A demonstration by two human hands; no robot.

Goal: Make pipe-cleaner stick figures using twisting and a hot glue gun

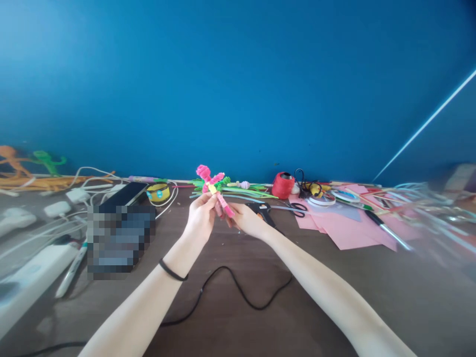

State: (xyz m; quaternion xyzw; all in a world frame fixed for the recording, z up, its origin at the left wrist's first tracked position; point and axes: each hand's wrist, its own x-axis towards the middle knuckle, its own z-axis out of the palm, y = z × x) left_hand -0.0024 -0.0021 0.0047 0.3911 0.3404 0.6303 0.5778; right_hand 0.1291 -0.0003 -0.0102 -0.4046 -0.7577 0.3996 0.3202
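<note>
A pink pipe-cleaner figure [211, 186] with a yellow middle is held up above the table, tilted, its rounded pink end at the upper left. My left hand [201, 214] is closed on it, thumb and fingers pinching near the yellow part. My right hand [246, 220] is at its lower pink end, fingers curled close around it; some fingertips are hidden behind the figure. Behind the hands lie green pipe cleaners [256, 190] with a small lilac piece. A black glue gun [263, 213] rests just beyond my right hand.
Right of centre are a red spool [283, 185], black scissors [298, 210], pink paper sheets [347, 230] and a knife-like pen [388, 230]. Leftward are a yellow tape roll [158, 194], a phone [124, 197], white cables and a power strip [33, 282]. A black cord [238, 290] crosses the front.
</note>
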